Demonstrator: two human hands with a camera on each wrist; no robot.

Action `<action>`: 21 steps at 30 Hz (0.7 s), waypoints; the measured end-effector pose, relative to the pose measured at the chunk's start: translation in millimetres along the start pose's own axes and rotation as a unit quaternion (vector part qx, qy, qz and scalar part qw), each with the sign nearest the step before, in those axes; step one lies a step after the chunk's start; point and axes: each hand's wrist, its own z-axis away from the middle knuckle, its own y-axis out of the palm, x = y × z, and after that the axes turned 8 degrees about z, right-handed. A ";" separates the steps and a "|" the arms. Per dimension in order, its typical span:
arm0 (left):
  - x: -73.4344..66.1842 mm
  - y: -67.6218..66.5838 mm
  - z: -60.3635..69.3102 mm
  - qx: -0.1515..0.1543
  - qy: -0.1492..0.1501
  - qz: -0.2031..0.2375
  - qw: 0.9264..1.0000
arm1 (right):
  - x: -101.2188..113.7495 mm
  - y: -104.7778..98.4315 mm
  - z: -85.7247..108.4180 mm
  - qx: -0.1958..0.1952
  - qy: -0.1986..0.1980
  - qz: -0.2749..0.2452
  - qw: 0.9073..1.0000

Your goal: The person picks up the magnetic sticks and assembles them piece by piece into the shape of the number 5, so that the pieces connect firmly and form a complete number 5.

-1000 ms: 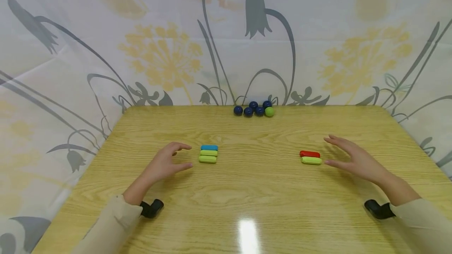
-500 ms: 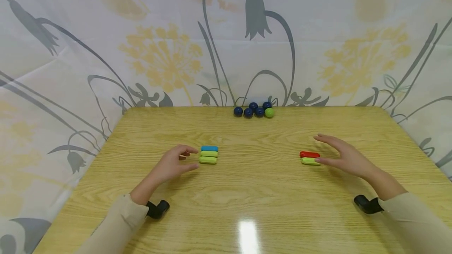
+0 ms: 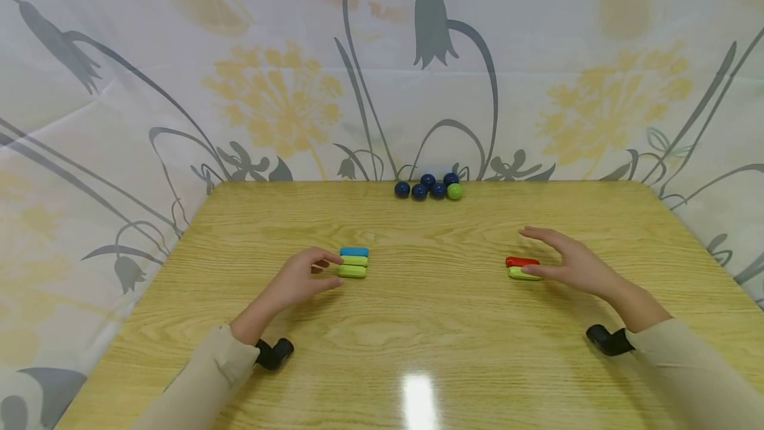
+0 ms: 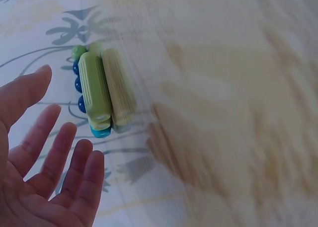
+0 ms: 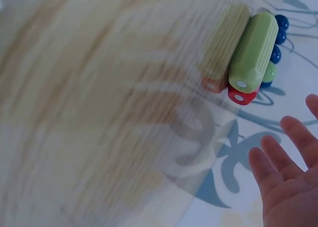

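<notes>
Left of centre on the yellow wood-grain table (image 3: 382,344): one blue round-ended bar (image 3: 354,251), lying beyond a pair of yellow-green ridged bars (image 3: 356,264), all side by side and crosswise to the person. Right of centre: one red round-ended bar (image 3: 521,261), just beyond a single yellow-green ridged bar (image 3: 516,274).

By judgement, light, stiff and hard (plastic, to go by the sheen), hardly fragile; likely slippery on smooth faces, with some bite from the ridges. Best taken by pinching across the long outer sides, thumb near and fingers far, or else at the short ends.

Left hand (image 3: 298,277): bare, thumb and fingers parted, nothing held; at the left ends of the blue bar and yellow-green pair. Right hand (image 3: 575,267): likewise spread and holding nothing; at the right-hand bars, with thumb overlapping the single yellow-green one in the head view. No contact shown in either wrist view.

Far edge: five dark-blue glossy balls (image 3: 419,192) and one bright-green ball (image 3: 455,192), before a flower-printed cloth (image 3: 394,98).

Hidden or unclear: blue and red bars mostly behind yellow-green ones in the wrist views; right thumb outside the right wrist view; both palms cut off by frame edges; tabletop blurred there, with reflections doubling the bars.
</notes>
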 end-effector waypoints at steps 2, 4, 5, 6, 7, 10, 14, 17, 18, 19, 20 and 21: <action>-0.1 1.0 -0.4 -0.001 0.000 -0.003 1.000 | 0.9 -0.2 -1.1 0.001 -0.002 0.001 1.000; 0.0 2.2 -1.0 -0.003 -0.002 -0.004 1.000 | 1.6 -0.2 -2.3 -0.001 -0.007 0.004 1.000; 0.1 2.7 -1.4 -0.005 -0.003 -0.005 1.000 | 2.0 -0.1 -2.9 -0.002 -0.009 0.006 1.000; 0.2 3.3 -1.6 -0.006 -0.002 -0.008 1.000 | 2.4 0.0 -3.6 -0.001 -0.010 0.006 1.000; 0.6 3.7 -2.1 -0.007 -0.003 -0.009 1.000 | 2.4 0.4 -4.7 0.000 -0.012 0.006 1.000; 1.2 5.6 -3.7 -0.005 -0.007 -0.015 1.000 | 2.5 2.0 -8.1 0.000 -0.013 0.009 1.000; 0.7 7.8 -5.8 0.001 -0.008 -0.022 1.000 | 4.9 1.1 -12.4 0.010 -0.007 0.007 1.000; 0.0 8.9 -7.1 0.003 -0.007 -0.025 1.000 | 6.4 0.9 -15.1 0.020 -0.003 0.000 1.000; -0.1 9.2 -7.5 0.003 -0.007 -0.025 1.000 | 6.5 1.1 -15.9 0.022 -0.002 -0.002 1.000; -0.2 9.5 -7.9 0.002 -0.007 -0.023 1.000 | 6.5 1.6 -16.8 0.022 -0.002 -0.003 1.000; -0.1 9.8 -8.4 0.002 -0.007 -0.022 1.000 | 6.5 2.1 -17.9 0.022 -0.003 -0.005 1.000; -0.1 10.2 -8.8 0.003 -0.007 -0.021 1.000 | 6.4 2.4 -19.1 0.023 -0.003 -0.006 1.000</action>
